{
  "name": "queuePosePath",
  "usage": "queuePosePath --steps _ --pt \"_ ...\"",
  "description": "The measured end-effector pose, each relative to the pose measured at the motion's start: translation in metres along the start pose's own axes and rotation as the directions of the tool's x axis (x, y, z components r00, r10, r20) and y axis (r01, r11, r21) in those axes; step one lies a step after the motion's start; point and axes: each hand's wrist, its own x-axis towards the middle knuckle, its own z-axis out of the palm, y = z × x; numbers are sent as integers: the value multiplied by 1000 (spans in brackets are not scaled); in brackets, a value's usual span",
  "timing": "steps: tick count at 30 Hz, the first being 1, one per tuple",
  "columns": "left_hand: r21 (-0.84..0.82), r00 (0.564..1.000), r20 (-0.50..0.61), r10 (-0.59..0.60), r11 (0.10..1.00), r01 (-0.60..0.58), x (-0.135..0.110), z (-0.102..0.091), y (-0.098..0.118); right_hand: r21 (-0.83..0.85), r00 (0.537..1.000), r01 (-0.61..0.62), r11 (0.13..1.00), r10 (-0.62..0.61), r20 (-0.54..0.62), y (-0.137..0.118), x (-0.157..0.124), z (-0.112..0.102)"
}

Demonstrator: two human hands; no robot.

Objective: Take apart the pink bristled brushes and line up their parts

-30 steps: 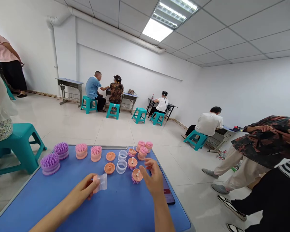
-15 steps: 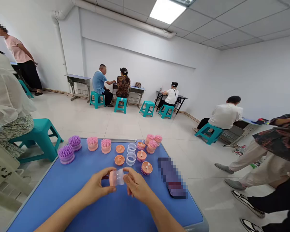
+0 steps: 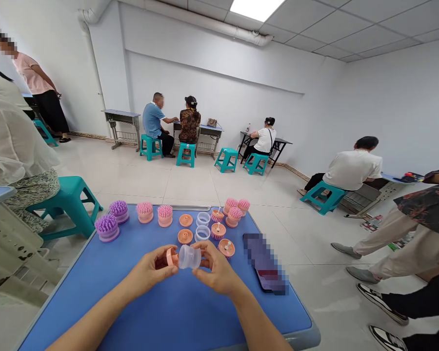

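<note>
The blue desk (image 3: 161, 312) takes up the near view, and the person's two hands are raised over its middle, with the sleeve and the cap between them. The right hand (image 3: 219, 275) has its thumb below and fingers above, gripping one end of the sleeve. The left hand (image 3: 154, 267) pinches the cap between thumb and forefinger; its other fingers are partly hidden, so their bend cannot be told. A phone (image 3: 265, 265) lies by the desk's right edge. Two purple brushes (image 3: 107, 227) stand at far left, then two pink brushes (image 3: 165, 215); three more pink ones bunch at far right. Three upturned heads (image 3: 218, 231) sit bristles down beside two clear rings (image 3: 199, 239).

The sleeve (image 3: 189, 257), held on its side, is probably light, thin plastic, a little springy and smooth enough to slip; its outer wall is the place to hold, gently, since a hard squeeze could bend its mouth. Two orange discs (image 3: 185, 237) lie left of the rings. The cap (image 3: 171, 257) looks light but stiffer and hard to break, best taken by its rim. It is just beside the sleeve's mouth; whether they touch cannot be told. Smallest are the white pins (image 3: 227, 248) on the heads, likely easy to knock
</note>
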Motion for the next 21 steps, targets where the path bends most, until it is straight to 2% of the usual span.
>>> queuePosePath --steps 3,7,10,16,21 --pt "-13 1000 9 12 1000 -11 0 1 1 -2 999 -40 999 40 1 2 0 2" --pt "11 998 -35 46 999 -46 0 1 0 -36 998 -51 998 50 -27 3 1 2" --pt "25 994 -56 92 996 -90 0 -1 -1 11 997 -63 998 64 -54 1 3 0" --pt "0 993 -76 87 996 -87 -4 -2 7 156 981 -63 986 89 -170 5 6 -4" --pt "-7 993 -111 33 999 -34 -3 -5 8 174 955 -14 985 64 -288 8 11 -7"
